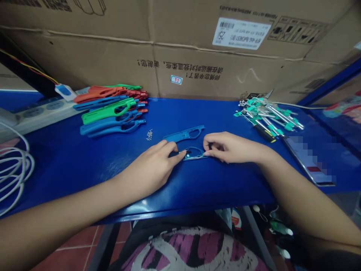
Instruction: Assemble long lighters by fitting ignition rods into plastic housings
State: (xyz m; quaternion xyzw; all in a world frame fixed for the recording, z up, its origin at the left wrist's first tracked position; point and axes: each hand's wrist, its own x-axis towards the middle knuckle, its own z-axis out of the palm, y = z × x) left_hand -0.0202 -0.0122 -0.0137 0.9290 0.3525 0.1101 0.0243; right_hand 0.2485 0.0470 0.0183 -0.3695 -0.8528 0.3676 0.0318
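Observation:
On the table lies a blue lighter shell half [194, 157] with a loop-shaped opening and a small black part at its left side. The fingers of my left hand [158, 162] are closed on its left end, covering that end. My right hand [228, 146] pinches at its right tip with curled fingers; whether a small part is also between them cannot be made out. Just beyond, a second blue shell half [186, 134] lies flat, its left end partly behind my left hand. Several small metal pins [149, 134] are scattered to the left.
Stacked lighter shells [113, 109] in blue, green and orange lie at left beside a power strip [42, 113] and coiled white cable [14, 165]. At right are metal rods with green parts [270, 114], a yellow-black tool [265, 131] and a phone [307, 162]. A cardboard box [180, 49] stands behind.

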